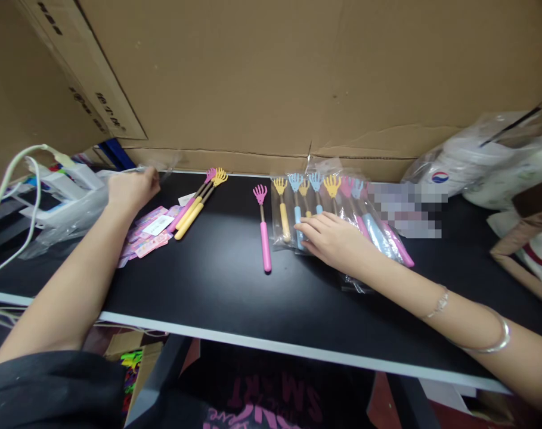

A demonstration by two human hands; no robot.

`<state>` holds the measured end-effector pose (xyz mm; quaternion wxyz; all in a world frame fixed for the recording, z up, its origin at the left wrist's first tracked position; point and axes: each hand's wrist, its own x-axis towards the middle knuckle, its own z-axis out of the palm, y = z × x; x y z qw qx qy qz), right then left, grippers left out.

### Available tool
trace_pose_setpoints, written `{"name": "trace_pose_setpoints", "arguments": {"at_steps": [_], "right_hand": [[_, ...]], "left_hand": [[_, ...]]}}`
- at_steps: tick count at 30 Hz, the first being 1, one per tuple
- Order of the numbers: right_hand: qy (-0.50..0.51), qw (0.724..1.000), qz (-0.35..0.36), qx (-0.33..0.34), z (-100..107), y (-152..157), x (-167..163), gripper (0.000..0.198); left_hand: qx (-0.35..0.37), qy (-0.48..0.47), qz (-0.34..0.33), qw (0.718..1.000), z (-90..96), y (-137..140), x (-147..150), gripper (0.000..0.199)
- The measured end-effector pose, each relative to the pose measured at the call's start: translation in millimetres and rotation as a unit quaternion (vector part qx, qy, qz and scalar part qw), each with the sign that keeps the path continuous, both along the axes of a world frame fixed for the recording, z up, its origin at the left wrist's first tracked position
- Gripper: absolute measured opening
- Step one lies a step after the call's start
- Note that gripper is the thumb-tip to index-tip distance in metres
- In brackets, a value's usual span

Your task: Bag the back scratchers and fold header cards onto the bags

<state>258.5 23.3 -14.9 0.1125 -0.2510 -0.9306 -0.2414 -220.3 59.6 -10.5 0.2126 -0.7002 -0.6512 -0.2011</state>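
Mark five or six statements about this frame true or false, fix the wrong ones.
1. The right hand rests on back scratchers in clear plastic bags. True.
2. A bare pink back scratcher with a long smooth handle lies left of the bagged ones. True.
3. Glossy pink printed cards lie right of that bare scratcher. False: they lie to its left.
4. A small white rectangular label lies on those cards. True.
5. A silver metal bangle circles the left forearm. False: it is on the right forearm.
6. The left hand touches the bare scratcher. False: it is well to the left, beyond the cards.
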Motion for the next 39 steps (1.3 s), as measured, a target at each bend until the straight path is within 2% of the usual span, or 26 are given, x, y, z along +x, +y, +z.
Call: {"name": "trace_pose_setpoints", "arguments": {"at_steps": [3, 6, 7, 9, 11, 15, 18, 21, 24, 28, 32, 39], "right_hand": [[0.016, 1.0, -0.007, -0.015, -1, -1, 0, 0.017], [0.035, 0.999, -0.017, -0.015, 1, -1, 1, 0.018], [0.042, 0.999, -0.014, -0.013, 3, -1, 1, 0.019], [0.057, 0.998, 0.013, -0.001, 10, -3, 3, 0.02], [0.076, 0.995, 0.056, 0.025, 18, -7, 4, 0.023], [0.103, 0.984, 0.109, 0.101, 29, -19, 1, 0.026], [0.101, 0.981, 0.1, 0.133, 28, -25, -2, 0.031], [0.097, 0.981, 0.074, 0.15, 22, -22, -3, 0.031], [0.095, 0.987, 0.059, 0.113, 17, -13, 0, 0.032], [0.084, 0.992, 0.063, 0.075, 16, -7, 6, 0.034], [0.076, 0.992, 0.062, 0.081, 19, -8, 8, 0.033], [0.071, 0.992, 0.036, 0.102, 23, -3, 9, 0.03]], "left_hand": [[0.025, 0.005, 0.023, 0.999, 15.8, -6, 20, 0.041], [0.065, 0.045, 0.077, 0.994, 33.2, -12, 56, 0.041], [0.053, 0.067, 0.063, 0.994, 37.9, -14, 72, 0.043], [0.059, 0.111, 0.016, 0.992, 44.1, -19, 104, 0.044], [0.077, 0.152, -0.063, 0.983, 45.4, -25, 134, 0.044], [0.093, 0.22, -0.235, 0.942, 38.9, -41, 179, 0.036], [0.102, 0.228, -0.329, 0.911, 33.4, -53, 198, 0.033], [0.101, 0.2, -0.393, 0.892, 29.5, -61, 208, 0.028], [0.071, 0.168, -0.417, 0.89, 25.9, -63, 209, 0.028], [0.05, 0.14, -0.413, 0.898, 21.9, -60, 203, 0.033], [0.066, 0.157, -0.411, 0.896, 21.6, -60, 201, 0.035], [0.092, 0.188, -0.351, 0.913, 17.7, -54, 199, 0.037]]}}
